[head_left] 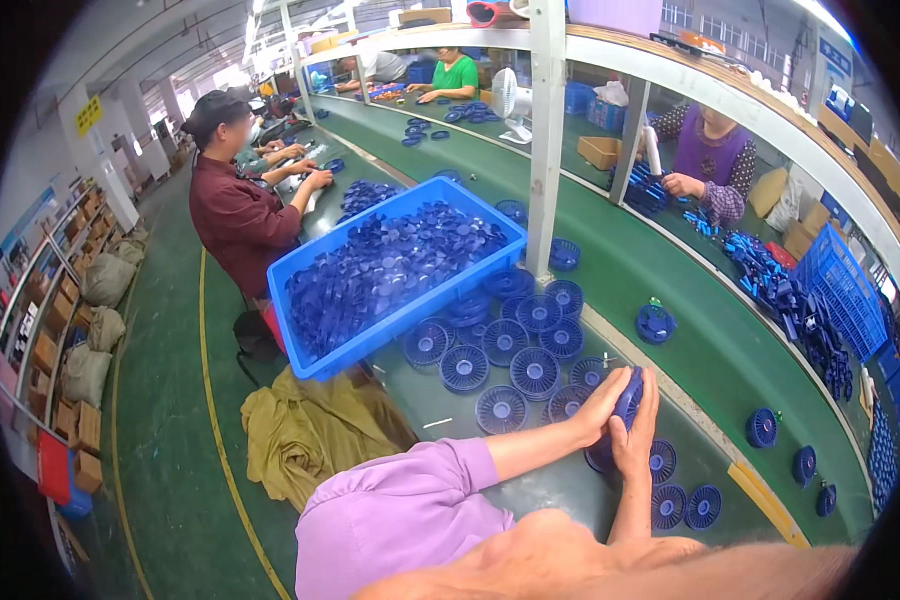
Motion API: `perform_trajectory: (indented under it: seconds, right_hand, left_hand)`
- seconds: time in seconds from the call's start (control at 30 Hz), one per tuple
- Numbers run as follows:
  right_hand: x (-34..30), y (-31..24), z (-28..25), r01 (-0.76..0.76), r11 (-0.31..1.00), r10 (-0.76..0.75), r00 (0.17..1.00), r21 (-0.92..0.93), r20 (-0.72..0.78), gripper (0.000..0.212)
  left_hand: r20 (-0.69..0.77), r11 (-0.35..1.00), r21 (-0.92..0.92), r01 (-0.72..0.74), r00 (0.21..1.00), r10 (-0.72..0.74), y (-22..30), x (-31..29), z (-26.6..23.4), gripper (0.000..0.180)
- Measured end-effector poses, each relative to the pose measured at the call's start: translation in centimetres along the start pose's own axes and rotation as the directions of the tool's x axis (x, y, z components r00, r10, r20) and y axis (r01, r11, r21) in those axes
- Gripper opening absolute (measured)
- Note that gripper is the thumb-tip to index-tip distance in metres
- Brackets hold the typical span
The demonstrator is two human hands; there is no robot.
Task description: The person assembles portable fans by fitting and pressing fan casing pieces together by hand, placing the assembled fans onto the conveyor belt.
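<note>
My left hand (pixel 598 408) and my right hand (pixel 638 436) press a dark blue round part (pixel 627 398) on edge between their palms and fingers. It looks like the slotted round grilles around it, but its face is mostly covered. Under the hands, another dark blue piece (pixel 600 455) shows partly. Many blue grilles with radial slots, such as one grille (pixel 501 410), lie and overlap on the dark green worktable (pixel 560 490) to the left of my hands. A few more, including another grille (pixel 703 506), rest just right of my right forearm.
A large blue tub (pixel 315 366) full of small blue round pieces (pixel 400 260) stands beyond the grilles. A white post (pixel 547 140) rises behind them. Along the right runs a green conveyor belt (pixel 710 375) carrying scattered blue units. Co-workers sit at left and across the belt.
</note>
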State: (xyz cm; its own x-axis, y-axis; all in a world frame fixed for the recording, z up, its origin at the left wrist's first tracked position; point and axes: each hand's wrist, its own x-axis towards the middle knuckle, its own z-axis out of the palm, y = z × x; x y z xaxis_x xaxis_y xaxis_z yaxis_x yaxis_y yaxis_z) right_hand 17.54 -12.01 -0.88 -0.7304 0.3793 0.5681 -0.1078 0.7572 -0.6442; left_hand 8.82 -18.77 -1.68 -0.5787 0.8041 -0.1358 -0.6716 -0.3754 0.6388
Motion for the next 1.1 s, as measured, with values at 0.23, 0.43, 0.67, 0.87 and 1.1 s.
perform_trajectory:
  seconds: [0.23,0.43,0.67,0.87,1.1]
  right_hand:
    - [-0.5,0.2,0.7,-0.021,0.981,0.054,0.985,0.194,-0.166,0.083]
    - [2.2,0.9,-0.6,-0.075,0.983,0.097,0.987,0.165,-0.131,0.063]
    - [4.5,9.6,-12.5,-0.297,0.914,0.129,0.858,-0.276,-0.498,0.063]
    - [-2.2,6.9,-14.6,-0.311,0.839,0.243,0.948,-0.446,-0.206,0.067]
    - [-7.1,1.3,-8.8,-0.174,0.896,0.32,0.891,-0.408,0.323,0.082]
  left_hand:
    - [0.197,0.77,0.413,-0.486,0.873,0.446,-0.6,-0.6,1.6,0.028]
    - [0.327,0.52,0.696,-0.496,0.863,0.385,1.3,3.9,0.8,0.036]
    - [0.531,0.066,0.835,-0.546,0.831,0.166,1.0,11.5,2.2,0.051]
    - [0.386,-0.205,0.921,-0.333,0.858,0.338,1.9,20.1,-1.1,0.053]
    - [0.37,-0.33,0.893,-0.305,0.916,0.157,-0.2,23.9,-1.0,0.042]
